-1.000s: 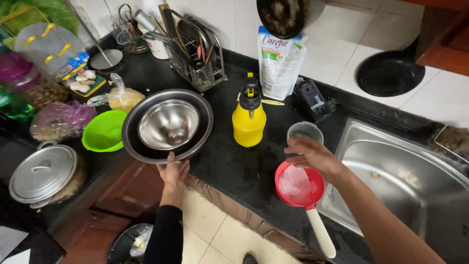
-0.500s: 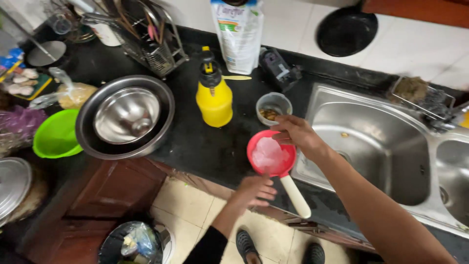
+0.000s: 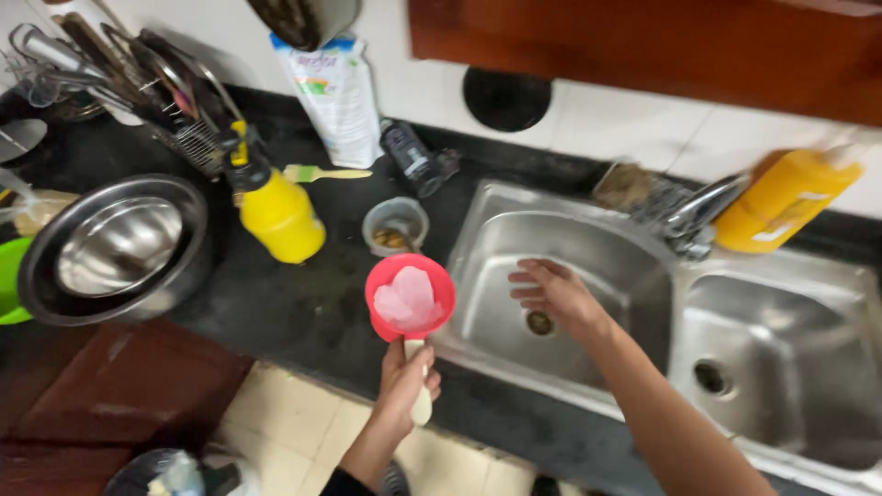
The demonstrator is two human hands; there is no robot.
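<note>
My left hand (image 3: 405, 377) grips the pale handle of a red scoop (image 3: 410, 296) that has something pale pink inside. The scoop sits over the black counter edge, just left of the steel sink (image 3: 588, 234). My right hand (image 3: 553, 293) hovers over the left sink basin with fingers spread, holding nothing. A small grey cup (image 3: 396, 223) with brownish bits stands behind the scoop. A yellow spray bottle (image 3: 276, 213) stands to its left.
Nested steel bowls (image 3: 118, 246) and a green bowl (image 3: 7, 280) lie at the left. A utensil rack (image 3: 138, 83), a white pouch (image 3: 337, 96), a brush (image 3: 323, 173), the tap (image 3: 700, 211) and an orange bottle (image 3: 787, 198) line the back. A second basin (image 3: 808, 303) is at the right.
My left hand rose from below the counter and took the scoop's handle. My right hand let go of the scoop and moved right over the sink. The view shifted right.
</note>
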